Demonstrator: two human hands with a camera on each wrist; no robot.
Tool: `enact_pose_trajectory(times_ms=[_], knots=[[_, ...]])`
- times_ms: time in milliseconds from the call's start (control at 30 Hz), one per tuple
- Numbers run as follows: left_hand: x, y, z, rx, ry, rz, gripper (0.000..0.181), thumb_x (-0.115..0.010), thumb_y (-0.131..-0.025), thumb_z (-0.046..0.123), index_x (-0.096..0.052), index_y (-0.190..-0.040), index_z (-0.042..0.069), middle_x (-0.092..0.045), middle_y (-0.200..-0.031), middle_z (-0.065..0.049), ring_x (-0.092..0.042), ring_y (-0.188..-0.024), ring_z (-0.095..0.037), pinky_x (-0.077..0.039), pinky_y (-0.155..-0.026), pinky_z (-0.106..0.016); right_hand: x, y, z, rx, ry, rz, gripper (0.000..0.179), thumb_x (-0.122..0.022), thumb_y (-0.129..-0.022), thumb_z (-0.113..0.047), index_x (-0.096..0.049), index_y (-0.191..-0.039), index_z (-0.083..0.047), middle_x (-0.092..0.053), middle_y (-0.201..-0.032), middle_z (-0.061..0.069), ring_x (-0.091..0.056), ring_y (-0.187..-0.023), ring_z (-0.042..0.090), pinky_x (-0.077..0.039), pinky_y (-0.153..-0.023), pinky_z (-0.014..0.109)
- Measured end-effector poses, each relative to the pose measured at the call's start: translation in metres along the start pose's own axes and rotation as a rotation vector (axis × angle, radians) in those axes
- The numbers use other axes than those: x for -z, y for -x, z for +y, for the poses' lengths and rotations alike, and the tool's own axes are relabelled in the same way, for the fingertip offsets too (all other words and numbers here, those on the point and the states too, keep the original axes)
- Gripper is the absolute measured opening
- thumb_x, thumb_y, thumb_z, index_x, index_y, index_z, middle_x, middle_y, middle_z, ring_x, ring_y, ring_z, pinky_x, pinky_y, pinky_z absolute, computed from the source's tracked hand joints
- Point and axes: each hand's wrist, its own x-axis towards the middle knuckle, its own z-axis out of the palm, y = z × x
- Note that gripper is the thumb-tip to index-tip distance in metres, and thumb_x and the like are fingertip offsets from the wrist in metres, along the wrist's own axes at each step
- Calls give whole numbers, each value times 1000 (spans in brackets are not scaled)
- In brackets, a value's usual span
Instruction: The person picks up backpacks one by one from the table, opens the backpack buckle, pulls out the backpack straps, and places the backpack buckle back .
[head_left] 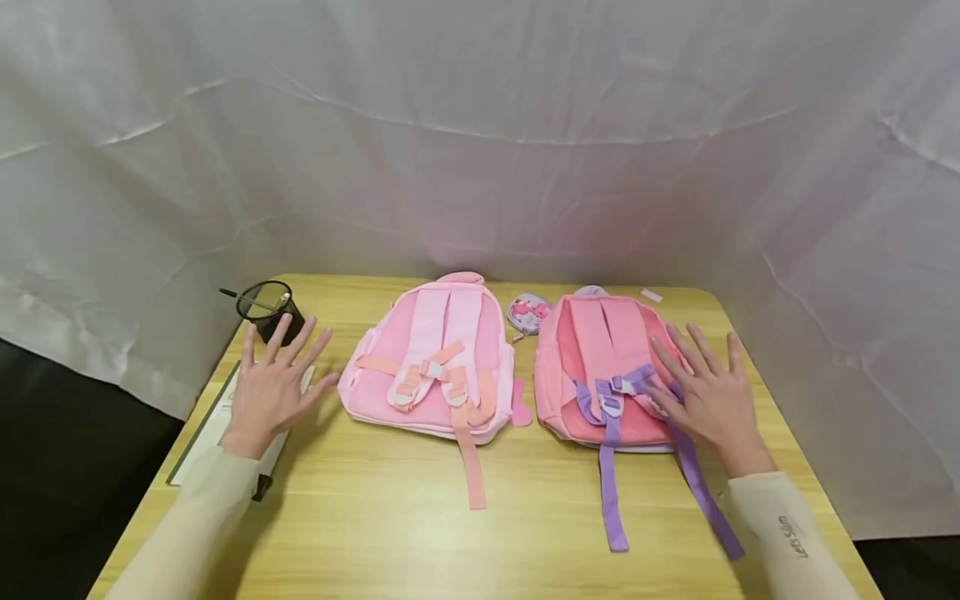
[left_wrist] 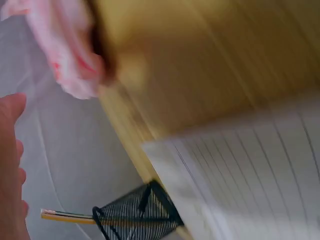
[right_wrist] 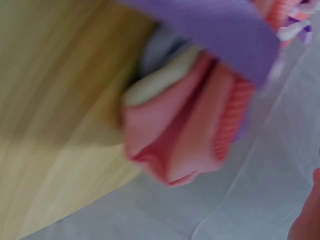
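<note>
The 2 hands are spread, straight-fingered and ungripping: left hand over lined paper, right hand over the edge of the coral backpack, which lies on the table near the pale pink backpack. The right hand hides part of the purple straps; blurred wrist views crop each hand.

Pouch between left backpack and right backpack, pen cup far left
</note>
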Motion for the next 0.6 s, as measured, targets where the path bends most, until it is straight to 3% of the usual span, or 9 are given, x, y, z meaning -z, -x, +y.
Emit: enact_pose_trajectory(times_ms=[100,233,433,600], knots=[[5,-3,9,72,51,-44,73,-52,-97,62,-36,-161,30,-42,-164,-6,-27,-156,-34,-7,-126,-61,3,-10,-12,-6,-55,56,82,-42,-95,-72,-40,-159,-22,-26,-172,3,-13,-161,25,2,-126,63],[7,-12,27,108,182,-28,75,-67,-92,45,-41,-159,25,-53,-153,-12,-42,-142,-38,-22,-119,-63,9,-25,-35,-4,-132,126,82,-33,-99,-76,-43,-157,-20,-34,-168,6,-22,-158,29,-4,-127,61],[2,-29,57,131,395,4,63,-76,-91,32,-54,-148,15,-63,-134,-17,-56,-122,-40,-37,-104,-62,12,-60,-73,71,-225,270,74,-43,-100,-67,-55,-148,-12,-48,-157,12,-39,-148,35,-17,-127,57],[-6,-40,79,123,513,-53,54,-76,-94,31,-60,-141,11,-64,-135,-15,-57,-125,-40,-42,-102,-61,13,-89,-112,107,-307,240,67,-63,-94,-52,-56,-147,-12,-55,-149,15,-46,-142,36,-26,-122,60]])
